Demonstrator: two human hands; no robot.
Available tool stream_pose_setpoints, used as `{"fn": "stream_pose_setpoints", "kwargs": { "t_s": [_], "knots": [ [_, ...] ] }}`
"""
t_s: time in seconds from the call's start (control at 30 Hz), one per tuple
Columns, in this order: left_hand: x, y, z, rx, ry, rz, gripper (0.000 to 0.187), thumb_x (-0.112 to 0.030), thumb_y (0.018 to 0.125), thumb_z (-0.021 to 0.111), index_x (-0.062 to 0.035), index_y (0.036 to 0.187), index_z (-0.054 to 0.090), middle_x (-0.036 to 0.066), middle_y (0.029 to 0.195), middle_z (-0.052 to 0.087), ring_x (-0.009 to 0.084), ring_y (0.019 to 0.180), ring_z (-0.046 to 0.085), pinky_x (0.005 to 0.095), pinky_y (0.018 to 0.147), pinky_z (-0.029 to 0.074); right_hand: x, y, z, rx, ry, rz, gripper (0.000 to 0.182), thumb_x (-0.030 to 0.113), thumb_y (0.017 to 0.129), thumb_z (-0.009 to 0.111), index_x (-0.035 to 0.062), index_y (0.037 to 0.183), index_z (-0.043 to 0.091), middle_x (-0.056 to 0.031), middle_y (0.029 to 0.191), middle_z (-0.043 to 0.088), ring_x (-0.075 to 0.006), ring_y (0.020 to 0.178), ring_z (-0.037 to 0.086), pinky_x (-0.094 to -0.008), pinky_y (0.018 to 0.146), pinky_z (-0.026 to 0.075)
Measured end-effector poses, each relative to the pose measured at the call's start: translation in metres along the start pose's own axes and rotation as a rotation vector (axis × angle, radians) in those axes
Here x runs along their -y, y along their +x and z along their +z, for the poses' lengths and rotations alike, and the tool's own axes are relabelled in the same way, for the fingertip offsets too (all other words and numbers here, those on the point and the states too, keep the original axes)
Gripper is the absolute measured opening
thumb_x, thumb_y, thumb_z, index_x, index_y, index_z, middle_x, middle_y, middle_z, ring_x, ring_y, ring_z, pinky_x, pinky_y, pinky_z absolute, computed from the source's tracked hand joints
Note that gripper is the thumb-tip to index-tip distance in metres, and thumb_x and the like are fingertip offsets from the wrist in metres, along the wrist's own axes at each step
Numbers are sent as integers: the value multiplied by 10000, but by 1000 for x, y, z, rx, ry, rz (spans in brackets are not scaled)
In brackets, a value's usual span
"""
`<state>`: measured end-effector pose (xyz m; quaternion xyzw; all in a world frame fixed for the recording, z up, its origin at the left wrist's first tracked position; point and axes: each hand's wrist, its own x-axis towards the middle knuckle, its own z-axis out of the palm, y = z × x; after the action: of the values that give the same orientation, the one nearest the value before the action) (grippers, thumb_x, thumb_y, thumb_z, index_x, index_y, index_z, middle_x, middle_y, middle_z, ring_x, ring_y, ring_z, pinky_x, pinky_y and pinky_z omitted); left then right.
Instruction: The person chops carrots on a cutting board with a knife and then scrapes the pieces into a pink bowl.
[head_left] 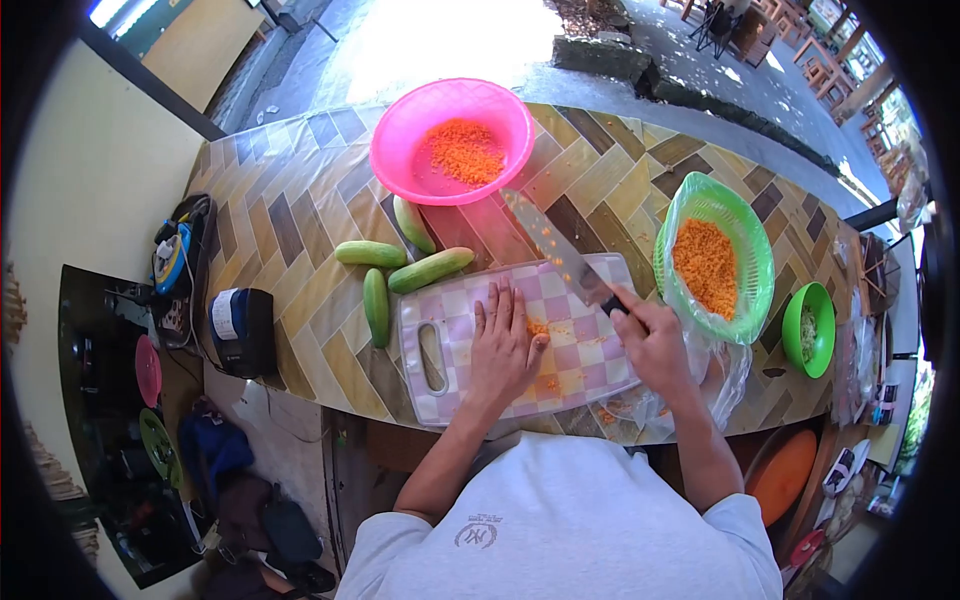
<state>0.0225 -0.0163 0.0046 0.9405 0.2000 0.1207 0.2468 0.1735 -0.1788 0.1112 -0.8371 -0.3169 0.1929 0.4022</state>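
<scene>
**Head view: chopping at a tiled counter**

Head view. A checked pink-and-white cutting board (560, 340) lies at the near edge of the herringbone-tiled counter (300, 200), its handle slot toward the left end. Four cucumbers (430, 270) lie on the counter just off the board's far left corner, one of them touching the board's left edge. Behind them, toward the far edge, stands a pink bowl (452, 140) holding grated orange material. To the right of the board a green colander lined with a clear bag (715, 255) holds more of the same orange shreds; a small green bowl (808, 330) sits nearer the right end. A dark box-shaped device (240, 330) rests at the counter's left near corner.

The left hand (505, 350) lies flat on the board, fingers extended and loose, fingertips beside a small heap of orange pieces (538, 328) at the board's centre. The right hand (650, 340) is closed around the handle of a knife (555, 245), whose blade angles up and away over the board's far edge toward the pink bowl; orange flecks cling to the blade.

The knife handle is almost wholly covered by the fingers. The contents of the small green bowl are too small to identify. The board's near right corner is hidden by the right forearm, and the fisheye frame cuts off both ends of the counter.
</scene>
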Motion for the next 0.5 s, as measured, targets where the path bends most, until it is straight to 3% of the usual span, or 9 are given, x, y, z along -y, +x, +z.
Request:
{"fn": "stream_pose_setpoints", "kwargs": {
  "t_s": [0.13,0.2,0.33,0.5],
  "knots": [
    [-14,-15,4,150,-95,140,784,-525,1017,335,93,1496,284,278,1569,270,390,1496,194,519,1213,120,-35,-64,9,-103,-276,-27,379,209,912,644,103,1275,671,-117,698,631,-258,668,523,-383,749,397],
    [-21,-21,0,112,-308,132,788,-552,1024,289,71,1506,286,253,1571,289,379,1498,195,510,1214,123,-55,-91,17,-165,-434,-76,384,221,919,640,102,1283,666,-98,691,628,-248,688,518,-382,771,381],
    [-21,-18,2,-208,-598,8,822,-613,1023,151,24,1520,298,195,1573,328,351,1503,197,495,1218,106,-69,-105,22,-200,-520,-87,378,229,919,637,110,1276,672,-72,671,603,-250,705,513,-385,777,369],
    [-19,-4,9,-318,-719,-129,858,-633,1005,50,2,1521,305,159,1582,326,323,1514,168,494,1221,27,-68,-107,22,-22,-484,-182,370,218,923,629,116,1276,664,-41,676,613,-231,700,509,-378,753,354]
  ]
}}
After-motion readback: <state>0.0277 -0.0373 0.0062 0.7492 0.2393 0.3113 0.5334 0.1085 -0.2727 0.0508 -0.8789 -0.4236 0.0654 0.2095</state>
